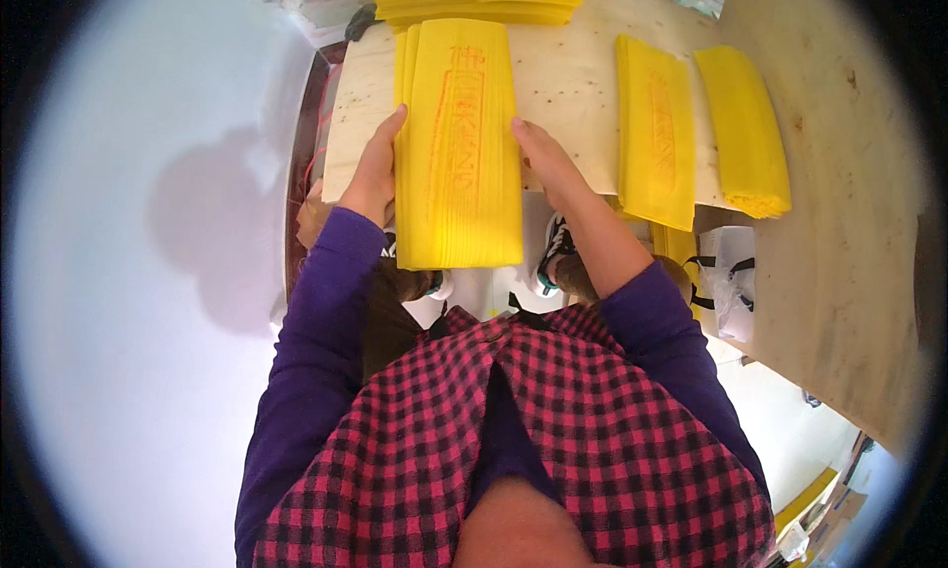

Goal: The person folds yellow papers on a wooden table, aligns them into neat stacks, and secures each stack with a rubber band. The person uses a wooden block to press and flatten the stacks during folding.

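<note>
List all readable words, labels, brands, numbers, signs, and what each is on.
Wording not copied; marks by place:
Held yellow bundle: large red character above a boxed row of red letters, running lengthwise.
Middle yellow bundle: similar red boxed print, fainter, partly too blurred to read.
Far-right yellow bundle: no print visible.
Yellow pile at the back: no print visible.
Numbers or signs: none I can make out.
</note>
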The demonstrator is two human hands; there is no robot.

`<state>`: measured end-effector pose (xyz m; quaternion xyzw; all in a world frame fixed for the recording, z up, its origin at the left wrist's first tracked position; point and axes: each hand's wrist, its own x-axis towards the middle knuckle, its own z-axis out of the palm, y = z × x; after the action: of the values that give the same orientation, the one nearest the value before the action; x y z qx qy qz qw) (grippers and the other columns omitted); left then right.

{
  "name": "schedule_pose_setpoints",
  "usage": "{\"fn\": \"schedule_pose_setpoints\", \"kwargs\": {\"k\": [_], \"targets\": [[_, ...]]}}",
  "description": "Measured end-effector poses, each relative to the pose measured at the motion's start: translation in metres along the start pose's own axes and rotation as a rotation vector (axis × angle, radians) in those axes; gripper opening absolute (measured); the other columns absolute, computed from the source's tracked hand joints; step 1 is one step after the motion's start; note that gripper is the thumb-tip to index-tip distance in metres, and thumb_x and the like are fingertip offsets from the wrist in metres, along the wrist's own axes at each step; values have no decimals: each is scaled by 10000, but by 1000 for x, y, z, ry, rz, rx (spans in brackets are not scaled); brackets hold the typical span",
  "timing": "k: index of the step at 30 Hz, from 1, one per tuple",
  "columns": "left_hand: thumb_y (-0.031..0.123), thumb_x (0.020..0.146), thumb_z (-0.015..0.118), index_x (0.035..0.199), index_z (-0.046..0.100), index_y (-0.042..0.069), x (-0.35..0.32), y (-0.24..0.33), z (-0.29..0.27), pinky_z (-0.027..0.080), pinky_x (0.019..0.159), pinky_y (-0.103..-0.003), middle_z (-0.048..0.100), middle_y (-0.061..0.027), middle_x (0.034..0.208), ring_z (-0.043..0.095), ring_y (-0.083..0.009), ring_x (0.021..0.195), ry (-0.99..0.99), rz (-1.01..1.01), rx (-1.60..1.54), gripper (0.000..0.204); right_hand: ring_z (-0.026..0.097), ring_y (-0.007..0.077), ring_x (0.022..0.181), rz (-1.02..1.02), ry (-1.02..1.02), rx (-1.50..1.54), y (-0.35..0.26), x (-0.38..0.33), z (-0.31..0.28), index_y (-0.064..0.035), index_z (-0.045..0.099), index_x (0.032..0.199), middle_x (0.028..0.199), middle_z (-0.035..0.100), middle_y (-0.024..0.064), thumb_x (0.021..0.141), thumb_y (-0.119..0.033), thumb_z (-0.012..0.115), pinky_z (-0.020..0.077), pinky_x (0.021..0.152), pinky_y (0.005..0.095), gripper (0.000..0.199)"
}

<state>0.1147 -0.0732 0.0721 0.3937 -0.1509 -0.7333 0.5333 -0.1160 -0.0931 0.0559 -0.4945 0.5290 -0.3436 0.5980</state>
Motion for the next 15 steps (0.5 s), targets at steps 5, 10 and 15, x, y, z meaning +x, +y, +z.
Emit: {"fn": "schedule_pose_setpoints", "kwargs": {"k": [5,10,15], "targets": [[279,926,514,1391,263,22,-24,-14,-3,417,943,-340,430,-142,1336,468,-227,1175,13,240,216,587,478,218,1128,-94,18,52,2,-16,9,4,377,1339,1257,492,150,925,-434,447,375,927,309,607],[261,923,531,1423,191,27,-40,-27,-1,371,980,-310,381,-153,1377,421,-226,1219,71,358,451,648,526,196,1059,-382,96,-56,-6,-12,20,26,396,1315,1199,533,150,909,-351,521,430,867,307,568],[227,889,582,1331,376,23,-33,-32,-9,330,1012,-334,395,-176,1359,401,-255,1232,174,619,866,529,568,192,969,-360,270,-299,-6,18,19,36,461,1261,1141,565,137,872,-254,594,456,818,301,502]]}}
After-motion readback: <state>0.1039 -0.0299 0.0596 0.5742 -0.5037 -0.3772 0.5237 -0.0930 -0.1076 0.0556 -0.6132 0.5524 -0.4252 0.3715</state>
